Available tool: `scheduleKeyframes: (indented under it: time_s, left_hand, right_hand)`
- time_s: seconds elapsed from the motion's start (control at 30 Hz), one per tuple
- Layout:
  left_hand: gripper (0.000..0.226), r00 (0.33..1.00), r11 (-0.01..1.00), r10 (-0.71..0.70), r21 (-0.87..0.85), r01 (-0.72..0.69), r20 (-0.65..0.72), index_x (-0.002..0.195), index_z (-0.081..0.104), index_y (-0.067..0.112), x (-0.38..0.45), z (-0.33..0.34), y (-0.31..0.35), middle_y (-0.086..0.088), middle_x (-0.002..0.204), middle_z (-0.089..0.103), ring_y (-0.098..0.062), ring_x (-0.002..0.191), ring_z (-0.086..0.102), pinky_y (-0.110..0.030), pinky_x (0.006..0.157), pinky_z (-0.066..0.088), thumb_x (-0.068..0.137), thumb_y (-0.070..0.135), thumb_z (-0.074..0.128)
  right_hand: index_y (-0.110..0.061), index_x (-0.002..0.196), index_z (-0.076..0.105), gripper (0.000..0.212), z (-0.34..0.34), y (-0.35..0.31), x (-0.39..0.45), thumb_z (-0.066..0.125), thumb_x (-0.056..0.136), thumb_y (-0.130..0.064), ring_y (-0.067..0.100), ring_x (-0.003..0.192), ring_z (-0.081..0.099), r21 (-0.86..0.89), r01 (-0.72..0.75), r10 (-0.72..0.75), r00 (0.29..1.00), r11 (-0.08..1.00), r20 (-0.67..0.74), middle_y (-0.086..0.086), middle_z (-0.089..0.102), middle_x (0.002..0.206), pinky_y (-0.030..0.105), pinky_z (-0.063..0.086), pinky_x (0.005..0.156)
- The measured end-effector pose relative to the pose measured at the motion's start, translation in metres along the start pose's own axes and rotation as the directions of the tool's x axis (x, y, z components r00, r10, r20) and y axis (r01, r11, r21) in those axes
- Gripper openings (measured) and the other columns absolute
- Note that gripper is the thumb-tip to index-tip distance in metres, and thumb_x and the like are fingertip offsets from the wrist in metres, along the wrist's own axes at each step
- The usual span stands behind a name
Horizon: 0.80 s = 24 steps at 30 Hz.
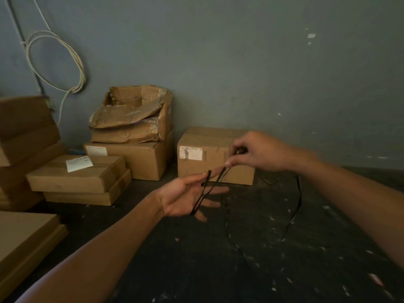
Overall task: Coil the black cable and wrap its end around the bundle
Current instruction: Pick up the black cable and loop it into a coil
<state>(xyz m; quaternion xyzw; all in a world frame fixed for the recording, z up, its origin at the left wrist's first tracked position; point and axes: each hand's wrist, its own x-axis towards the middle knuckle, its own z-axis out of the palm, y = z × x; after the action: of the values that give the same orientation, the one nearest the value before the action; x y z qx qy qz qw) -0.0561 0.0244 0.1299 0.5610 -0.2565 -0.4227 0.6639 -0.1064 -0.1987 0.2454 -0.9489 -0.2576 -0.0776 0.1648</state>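
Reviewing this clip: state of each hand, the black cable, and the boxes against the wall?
Left hand: open, fingers spread, cable looped over them.
Right hand: pinching the cable.
Thin black cable: a few loops wound, the rest trailing loose to the floor.
Torn brown cardboard box: open, crumpled.
Labelled brown cardboard box: closed, taped.

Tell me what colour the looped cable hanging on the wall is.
White or off-white, the hanging cable against the grey-blue wall, seen in the head view.

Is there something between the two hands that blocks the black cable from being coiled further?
Nothing visible blocks it. The thin black cable already loops over the spread fingers of the left hand, the right hand pinches it, and the slack hangs free above the dark speckled floor.
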Motion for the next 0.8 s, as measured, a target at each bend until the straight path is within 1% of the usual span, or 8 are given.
scheduleKeyframes:
  time_s: [0.1,0.17,0.23,0.3,0.4,0.47,0.7,0.8]
  left_hand:
    - [0.045,0.996,0.999,-0.038,0.04,0.035,0.076,0.143,0.039,0.05,-0.002,0.003,0.0,-0.003,0.154,0.042,-0.04,0.141,0.034,-0.076,0.107,0.016,0.098,0.049,0.036]
    - [0.046,0.989,0.997,-0.056,0.063,0.047,0.137,0.144,0.037,0.05,-0.002,0.007,0.002,-0.003,0.155,0.04,-0.039,0.141,0.033,-0.076,0.107,0.015,0.098,0.049,0.037]
    - [0.047,0.979,0.997,-0.058,0.067,0.046,0.195,0.146,0.034,0.049,-0.002,0.012,0.005,-0.004,0.156,0.039,-0.039,0.142,0.032,-0.077,0.106,0.012,0.099,0.049,0.038]
    - [0.049,0.968,0.999,-0.042,0.04,0.033,0.249,0.147,0.032,0.048,-0.002,0.017,0.01,-0.007,0.157,0.036,-0.041,0.142,0.03,-0.079,0.106,0.007,0.099,0.048,0.04]
    - [0.05,0.952,1.0,-0.017,0.021,0.012,0.305,0.148,0.031,0.048,-0.005,0.022,0.017,-0.009,0.158,0.033,-0.043,0.143,0.027,-0.081,0.104,0.004,0.098,0.047,0.042]
    - [0.05,0.947,1.0,-0.006,0.015,0.002,0.322,0.147,0.031,0.048,-0.006,0.024,0.02,-0.009,0.158,0.032,-0.043,0.143,0.027,-0.081,0.104,0.005,0.098,0.047,0.042]
    - [0.052,0.929,0.997,0.074,-0.052,-0.06,0.361,0.15,0.027,0.045,-0.011,0.031,0.031,-0.014,0.161,0.024,-0.048,0.144,0.02,-0.081,0.104,0.005,0.099,0.044,0.041]
    - [0.05,0.908,0.987,0.145,-0.116,-0.107,0.394,0.151,0.026,0.043,-0.011,0.035,0.043,-0.016,0.162,0.018,-0.05,0.144,0.014,-0.079,0.104,0.012,0.102,0.042,0.033]
  right_hand:
    - [-0.023,0.087,0.071,0.015,-0.014,0.009,0.005,0.072,0.082,-0.036,-0.006,0.057,0.049,-0.025,-0.004,0.002,0.996,1.0,-0.084,-0.019,0.055,0.068,0.018,0.028,0.053]
    - [-0.02,0.09,0.073,0.018,-0.014,0.012,0.009,0.072,0.082,-0.036,-0.005,0.065,0.052,-0.017,0.008,-0.01,0.994,1.0,-0.112,-0.021,0.057,0.072,0.021,0.033,0.056]
    - [-0.02,0.091,0.073,0.017,-0.011,0.015,0.012,0.071,0.083,-0.036,0.004,0.074,0.058,0.004,0.022,-0.021,0.989,1.0,-0.146,-0.018,0.06,0.075,0.027,0.042,0.063]
    - [-0.021,0.092,0.073,0.016,-0.005,0.022,0.014,0.068,0.085,-0.035,0.012,0.077,0.061,0.04,0.014,-0.006,0.983,0.999,-0.182,-0.012,0.063,0.078,0.031,0.045,0.067]
    - [-0.019,0.096,0.072,0.017,0.01,0.036,0.016,0.062,0.091,-0.032,0.019,0.08,0.064,0.111,-0.001,0.023,0.98,0.994,-0.196,-0.003,0.069,0.085,0.039,0.051,0.073]
    - [-0.018,0.095,0.071,0.018,0.021,0.044,0.017,0.059,0.093,-0.031,0.021,0.084,0.065,0.135,0.005,0.023,0.978,0.991,-0.208,-0.001,0.07,0.087,0.046,0.053,0.078]
    - [-0.029,0.083,0.063,0.022,0.049,0.069,0.021,0.048,0.098,-0.036,0.024,0.081,0.064,0.152,-0.059,0.094,0.968,0.987,-0.234,0.001,0.069,0.083,0.053,0.052,0.077]
    - [-0.035,0.08,0.058,0.024,0.073,0.068,0.014,0.048,0.099,-0.025,0.024,0.082,0.063,0.233,-0.076,0.121,0.975,0.97,-0.185,0.001,0.066,0.083,0.056,0.051,0.081]
